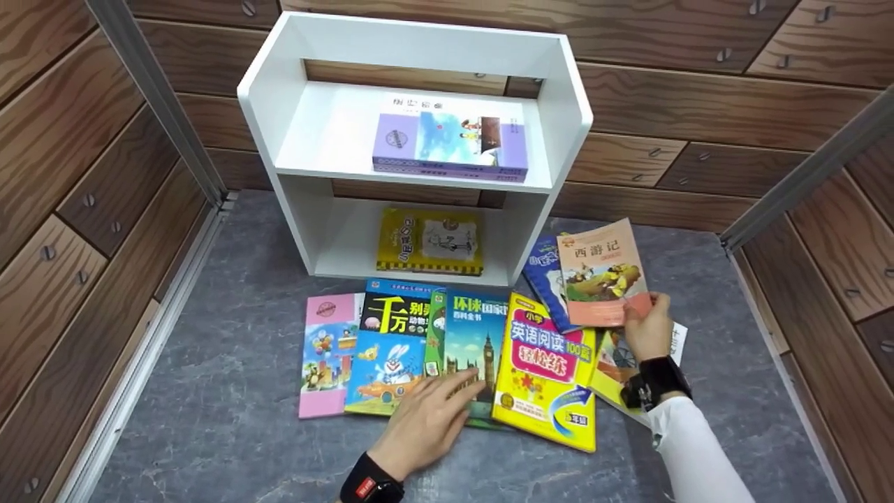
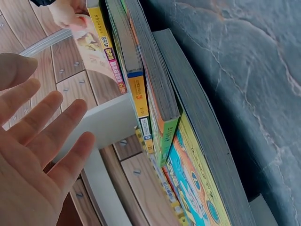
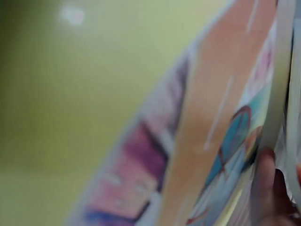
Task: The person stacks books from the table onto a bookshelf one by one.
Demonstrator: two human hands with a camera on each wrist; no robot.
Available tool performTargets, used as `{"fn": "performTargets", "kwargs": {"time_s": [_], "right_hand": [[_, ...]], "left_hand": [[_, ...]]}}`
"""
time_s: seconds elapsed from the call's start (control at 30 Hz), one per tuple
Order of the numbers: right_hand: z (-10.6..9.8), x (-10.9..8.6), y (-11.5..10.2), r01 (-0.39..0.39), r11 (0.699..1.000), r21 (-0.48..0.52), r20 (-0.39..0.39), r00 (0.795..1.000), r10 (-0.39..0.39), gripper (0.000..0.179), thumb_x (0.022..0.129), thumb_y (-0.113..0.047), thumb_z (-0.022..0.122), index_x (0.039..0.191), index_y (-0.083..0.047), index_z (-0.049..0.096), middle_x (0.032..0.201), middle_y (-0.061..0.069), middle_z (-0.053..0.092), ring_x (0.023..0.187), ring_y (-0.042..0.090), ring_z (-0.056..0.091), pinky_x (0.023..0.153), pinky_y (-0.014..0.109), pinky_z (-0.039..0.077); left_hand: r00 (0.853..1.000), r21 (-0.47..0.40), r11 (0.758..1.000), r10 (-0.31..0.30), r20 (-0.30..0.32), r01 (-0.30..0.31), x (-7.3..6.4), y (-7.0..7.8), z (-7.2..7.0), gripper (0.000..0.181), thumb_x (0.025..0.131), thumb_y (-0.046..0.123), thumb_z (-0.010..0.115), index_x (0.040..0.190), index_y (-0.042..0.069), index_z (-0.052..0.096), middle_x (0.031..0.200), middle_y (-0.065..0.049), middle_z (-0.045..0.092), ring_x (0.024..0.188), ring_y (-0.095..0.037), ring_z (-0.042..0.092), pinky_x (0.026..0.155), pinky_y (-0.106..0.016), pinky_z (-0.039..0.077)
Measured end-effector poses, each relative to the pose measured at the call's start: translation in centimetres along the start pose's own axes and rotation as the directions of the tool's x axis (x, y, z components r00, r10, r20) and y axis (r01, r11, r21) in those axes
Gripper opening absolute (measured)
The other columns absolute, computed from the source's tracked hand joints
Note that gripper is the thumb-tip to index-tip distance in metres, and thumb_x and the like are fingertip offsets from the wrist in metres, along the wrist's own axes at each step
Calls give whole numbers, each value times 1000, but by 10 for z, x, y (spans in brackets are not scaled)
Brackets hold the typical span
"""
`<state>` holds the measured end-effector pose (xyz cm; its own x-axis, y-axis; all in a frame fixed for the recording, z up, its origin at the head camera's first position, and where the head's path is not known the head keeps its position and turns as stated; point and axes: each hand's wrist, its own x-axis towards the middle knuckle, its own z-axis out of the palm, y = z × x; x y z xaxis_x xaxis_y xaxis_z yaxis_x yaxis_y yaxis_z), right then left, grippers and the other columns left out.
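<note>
My right hand (image 1: pixel 650 330) pinches the lower right corner of a thin orange-pink book (image 1: pixel 597 255), its cover facing up. That book overlaps a blue book (image 1: pixel 543 272) beside the shelf. Spread and relaxed, my left hand (image 1: pixel 427 418) hovers over the books in the middle, fingertips near a teal encyclopedia (image 1: pixel 464 335) with a clock tower on its cover. In the left wrist view, the left hand's fingers (image 2: pixel 70 125) hold nothing. Right of the teal encyclopedia lies a yellow English reading book (image 1: pixel 541 405). The right wrist view is blurred, with fingers (image 3: pixel 264 186) against book edges.
A white two-tier shelf (image 1: pixel 415 180) stands behind the books. Purple books (image 1: pixel 398 140) lie on its upper tier and yellow books (image 1: pixel 398 241) on its lower one. At left are a pink book (image 1: pixel 321 398) and a rabbit-cover book (image 1: pixel 363 377). Wood-patterned walls (image 1: pixel 698 126) surround the grey floor (image 1: pixel 209 391).
</note>
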<state>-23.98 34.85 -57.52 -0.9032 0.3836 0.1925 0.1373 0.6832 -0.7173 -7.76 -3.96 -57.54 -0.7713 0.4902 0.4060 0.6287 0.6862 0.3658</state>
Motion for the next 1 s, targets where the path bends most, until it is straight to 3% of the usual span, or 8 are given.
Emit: {"fn": "performTargets", "kwargs": {"time_s": [0.13,0.27,0.4,0.63,0.7,0.8,0.93,1.0], "right_hand": [[-12,-6,-6,14,998,56,-79,997,-10,44,103,-7,57,144,5,47,85,24,66,60,20,55,55,27,40],[-29,-12,-13,-13,994,109,-50,999,19,51,107,-12,58,156,-4,47,60,-4,45,45,3,34,47,20,32],[-45,-23,-18,-36,976,214,-16,999,40,54,108,-10,56,160,-6,44,79,14,68,49,-4,46,48,14,43],[-74,-42,-28,-18,962,274,-69,997,39,54,104,-8,62,157,-11,50,92,0,69,58,-6,48,52,12,45],[-83,-49,-31,-18,949,313,-59,997,39,55,105,-6,61,158,-11,49,125,12,72,74,-11,55,63,7,51],[-97,-61,-36,-46,893,447,-33,997,67,55,104,-2,61,157,-10,50,141,15,66,90,-9,65,75,8,58],[-108,-80,-44,-53,785,617,-4,998,71,53,101,3,63,153,-7,55,112,-7,75,79,4,73,68,19,63],[-110,-89,-47,-13,753,658,-3,1000,19,52,100,5,63,151,-3,56,102,-8,77,73,8,74,64,22,63]], "left_hand": [[1000,-19,1000,-1,-20,1,0,0,0,51,96,19,75,145,19,62,151,-7,63,132,-26,66,107,-52,57],[1000,-32,999,-7,-9,7,-1,1,-2,51,96,19,75,146,20,61,152,-7,62,132,-26,66,107,-52,57],[1000,-33,999,-8,-11,8,-1,2,-2,52,96,19,75,146,20,61,151,-7,63,131,-25,67,107,-52,57],[999,-56,998,-6,-42,4,2,2,-6,52,96,17,74,146,19,61,151,-8,62,132,-25,66,106,-53,58],[999,-69,998,-9,-45,6,1,2,-7,52,96,16,74,147,19,60,152,-7,62,132,-25,66,107,-54,57],[998,-69,998,-5,-60,0,0,2,-8,54,95,15,75,147,18,60,152,-7,61,132,-24,66,106,-53,58],[996,-57,998,1,-84,-5,-2,2,-11,55,94,15,77,146,16,61,152,-7,62,131,-24,67,106,-50,58],[995,-54,998,3,-96,-8,-2,2,-12,56,94,15,77,147,16,61,151,-7,62,130,-24,67,106,-50,58]]}}
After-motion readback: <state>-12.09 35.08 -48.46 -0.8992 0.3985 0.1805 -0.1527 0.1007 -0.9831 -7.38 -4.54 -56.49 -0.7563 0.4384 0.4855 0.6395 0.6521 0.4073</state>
